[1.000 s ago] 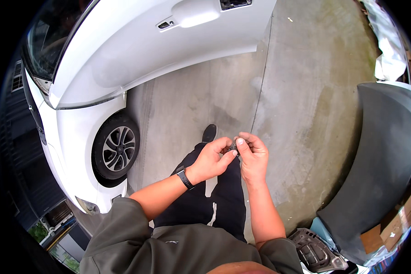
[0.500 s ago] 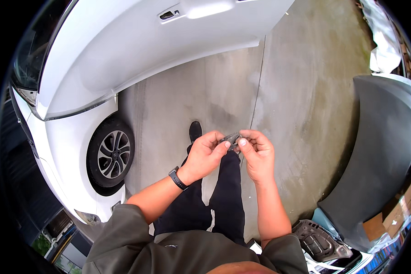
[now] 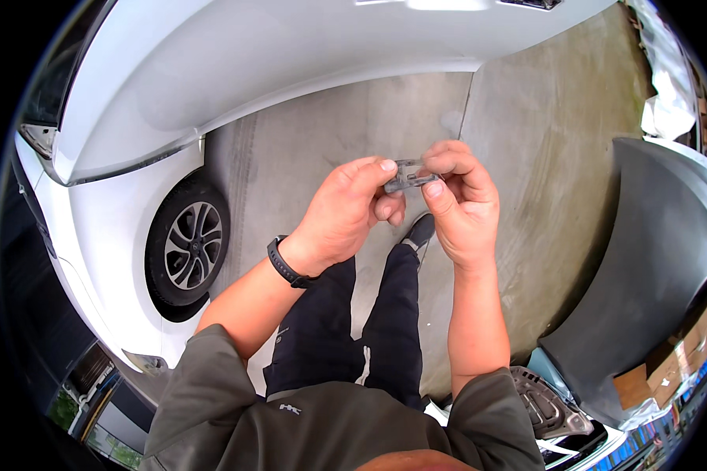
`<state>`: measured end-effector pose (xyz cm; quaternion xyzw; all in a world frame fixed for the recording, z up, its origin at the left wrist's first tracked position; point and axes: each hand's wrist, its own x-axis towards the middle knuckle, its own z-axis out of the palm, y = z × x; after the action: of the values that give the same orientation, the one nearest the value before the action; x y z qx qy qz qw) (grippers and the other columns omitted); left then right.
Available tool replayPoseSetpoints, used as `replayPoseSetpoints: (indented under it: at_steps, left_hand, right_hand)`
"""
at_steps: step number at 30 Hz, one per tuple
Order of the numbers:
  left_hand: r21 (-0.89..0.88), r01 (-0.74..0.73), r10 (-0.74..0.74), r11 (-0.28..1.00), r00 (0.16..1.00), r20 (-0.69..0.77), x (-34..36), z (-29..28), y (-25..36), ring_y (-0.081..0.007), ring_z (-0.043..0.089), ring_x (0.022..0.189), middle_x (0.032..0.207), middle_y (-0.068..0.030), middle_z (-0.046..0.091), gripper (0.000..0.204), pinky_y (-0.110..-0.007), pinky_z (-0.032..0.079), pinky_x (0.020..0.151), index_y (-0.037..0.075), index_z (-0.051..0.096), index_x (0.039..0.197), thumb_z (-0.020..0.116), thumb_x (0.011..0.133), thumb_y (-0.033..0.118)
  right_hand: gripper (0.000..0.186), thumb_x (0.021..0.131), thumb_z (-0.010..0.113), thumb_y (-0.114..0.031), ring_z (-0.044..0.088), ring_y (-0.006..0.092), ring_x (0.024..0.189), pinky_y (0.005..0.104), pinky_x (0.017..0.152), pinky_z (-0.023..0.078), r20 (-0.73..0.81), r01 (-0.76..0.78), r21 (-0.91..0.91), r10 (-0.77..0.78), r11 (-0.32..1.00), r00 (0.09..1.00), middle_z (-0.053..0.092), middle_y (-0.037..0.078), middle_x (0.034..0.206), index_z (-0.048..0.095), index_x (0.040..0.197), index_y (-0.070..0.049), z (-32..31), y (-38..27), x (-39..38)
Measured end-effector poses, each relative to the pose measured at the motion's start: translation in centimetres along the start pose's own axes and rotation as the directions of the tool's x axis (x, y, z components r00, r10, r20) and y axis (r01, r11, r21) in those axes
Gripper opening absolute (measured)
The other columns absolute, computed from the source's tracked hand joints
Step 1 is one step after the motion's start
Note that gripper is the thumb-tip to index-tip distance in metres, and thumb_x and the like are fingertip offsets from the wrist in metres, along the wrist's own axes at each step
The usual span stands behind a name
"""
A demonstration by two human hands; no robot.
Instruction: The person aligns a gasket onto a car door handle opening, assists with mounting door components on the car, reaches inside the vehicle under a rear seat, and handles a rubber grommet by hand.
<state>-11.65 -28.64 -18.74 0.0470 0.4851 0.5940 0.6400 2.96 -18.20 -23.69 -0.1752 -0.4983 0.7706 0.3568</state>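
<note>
Head view, left hand (image 3: 346,216) and right hand (image 3: 462,206) both pinched shut on a small clear plastic clip (image 3: 406,177), above grey concrete floor (image 3: 526,157), white car (image 3: 212,71) alongside

The small clip (image 3: 407,177) between my fingers looks like clear, glossy plastic, I think. My wristband (image 3: 286,264) is matt black rubber. The white car body (image 3: 236,71) shines smooth; the concrete floor (image 3: 542,157) is rough and dull.
</note>
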Motion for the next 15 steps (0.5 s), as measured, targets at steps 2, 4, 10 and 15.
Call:
replayPoseSetpoints:
  at_steps: [2, 4, 10, 15]
  left_hand:
    - [-0.009, -0.011, 0.011, 1.000, 1.000, -0.003, 0.0, -0.8, 0.3, -0.0173, 0.054, 0.072, 0.072, -0.0012, 0.052, 0.038, -0.034, 0.046, 0.074, 0.007, 0.058, 0.087, 0.048, 0.109, 0.037]
    - [-0.015, -0.022, 0.022, 1.000, 1.000, -0.004, 0.3, -1.6, 0.5, -0.0175, 0.054, 0.073, 0.073, -0.0018, 0.052, 0.041, -0.034, 0.047, 0.074, 0.006, 0.059, 0.090, 0.045, 0.109, 0.039]
    - [0.326, -0.372, 0.429, 0.869, 0.895, -0.124, 0.9, -2.3, 1.4, -0.0127, 0.055, 0.078, 0.083, -0.0022, 0.059, 0.029, -0.030, 0.048, 0.076, 0.000, 0.064, 0.104, 0.052, 0.107, 0.027]
    - [0.470, -0.324, 0.362, 0.821, 0.932, 0.011, 1.7, -3.3, 1.6, -0.0100, 0.058, 0.079, 0.087, -0.0016, 0.063, 0.015, -0.028, 0.050, 0.076, 0.002, 0.062, 0.102, 0.062, 0.104, 0.017]
  right_hand:
    - [0.018, 0.097, 0.073, -0.006, 0.062, 0.0122, 0.096, 0.0285, 0.080, 0.054, -0.084, -0.004, -0.032, 0.002, 0.999, 0.996, 0.065, 0.007, 0.108, 0.067, 0.114, -0.004, 1.4, -0.2, 0.6]
    - [0.017, 0.097, 0.073, -0.007, 0.063, 0.0115, 0.092, 0.0274, 0.078, 0.053, -0.116, -0.037, 0.017, 0.038, 0.999, 0.992, 0.066, 0.006, 0.104, 0.067, 0.113, -0.004, 1.9, 0.1, 1.1]
    - [0.017, 0.097, 0.075, -0.011, 0.062, 0.0089, 0.077, 0.0244, 0.072, 0.052, -0.259, -0.194, 0.001, 0.187, 0.981, 0.947, 0.067, 0.001, 0.090, 0.069, 0.110, -0.003, 2.8, -0.2, 2.3]
    - [0.018, 0.097, 0.075, -0.011, 0.063, 0.0096, 0.078, 0.0256, 0.072, 0.053, -0.210, -0.223, -0.039, 0.210, 0.974, 0.955, 0.068, 0.001, 0.092, 0.071, 0.110, -0.001, 2.9, -0.1, 2.9]
